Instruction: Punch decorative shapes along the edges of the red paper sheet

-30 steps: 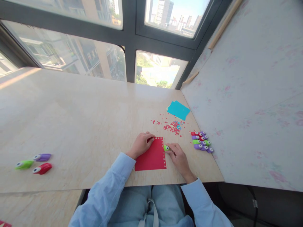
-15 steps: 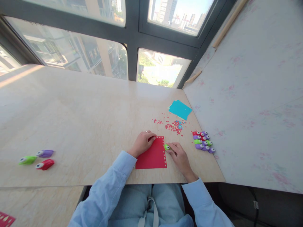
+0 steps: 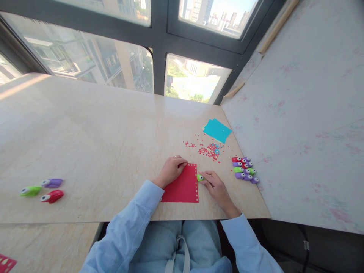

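A sheet of red paper [image 3: 180, 188] lies on the table in front of me, with small holes along its top and right edges. My left hand [image 3: 172, 170] is closed on the paper's upper edge, thumb and fingers pinched together. In my right hand [image 3: 215, 188] is a small green craft punch [image 3: 200, 178] with a round white-and-black button, gripped between thumb and fingers. The punch sits against the paper's right edge, near the upper corner; its slot is too small to make out.
Red and blue punched-out bits [image 3: 209, 151] lie scattered behind the paper. Blue sheets [image 3: 217, 131] rest farther back. Several colourful punches [image 3: 243, 170] stand grouped by the right wall [image 3: 307, 125]. Red, green and purple punches [image 3: 52, 196] lie far left. A holed red sheet [image 3: 7, 263] shows bottom left.
The red paper has shifted slightly left, its lower part most. The green punch stays at the right edge in my right hand. The view has tilted a little.
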Tool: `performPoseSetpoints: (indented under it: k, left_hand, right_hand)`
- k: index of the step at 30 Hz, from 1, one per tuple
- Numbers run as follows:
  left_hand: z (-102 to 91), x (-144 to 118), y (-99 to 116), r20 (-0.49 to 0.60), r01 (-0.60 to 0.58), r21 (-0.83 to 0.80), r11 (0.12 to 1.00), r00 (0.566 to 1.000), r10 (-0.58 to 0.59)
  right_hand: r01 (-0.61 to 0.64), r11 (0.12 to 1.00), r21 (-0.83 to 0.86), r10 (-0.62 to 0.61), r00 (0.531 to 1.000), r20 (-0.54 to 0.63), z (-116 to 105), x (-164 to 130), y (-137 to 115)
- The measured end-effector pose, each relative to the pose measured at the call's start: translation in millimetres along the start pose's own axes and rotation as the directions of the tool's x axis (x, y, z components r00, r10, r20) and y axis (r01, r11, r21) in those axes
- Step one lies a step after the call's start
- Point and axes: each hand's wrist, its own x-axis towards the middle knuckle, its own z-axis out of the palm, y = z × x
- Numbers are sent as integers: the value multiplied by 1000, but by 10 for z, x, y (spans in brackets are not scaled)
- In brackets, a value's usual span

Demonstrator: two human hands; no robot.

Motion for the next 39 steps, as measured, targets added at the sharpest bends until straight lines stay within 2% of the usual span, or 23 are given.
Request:
performPoseSetpoints:
  k: [10, 17, 31, 39]
  left_hand:
    - [11, 1, -22, -9, -8, 2, 1000, 1000, 8]
    - [-4, 2, -5, 14, 4, 12, 1000, 1000, -4]
    - [-2, -2, -24, 10, 3, -7, 1000, 1000, -3]
    - [7, 1, -44, 7, 11, -9, 1000, 1000, -11]
  right_hand:
    - [-7, 999, 47, 1, 993, 118, -75, 58, -13]
    - [-29, 998, 62, 14, 972, 234, -140, 156, -49]
    - [-41, 999, 2, 40, 991, 127, -69, 151, -44]
    - [0, 1000, 26, -7, 970, 241, -167, 148, -117]
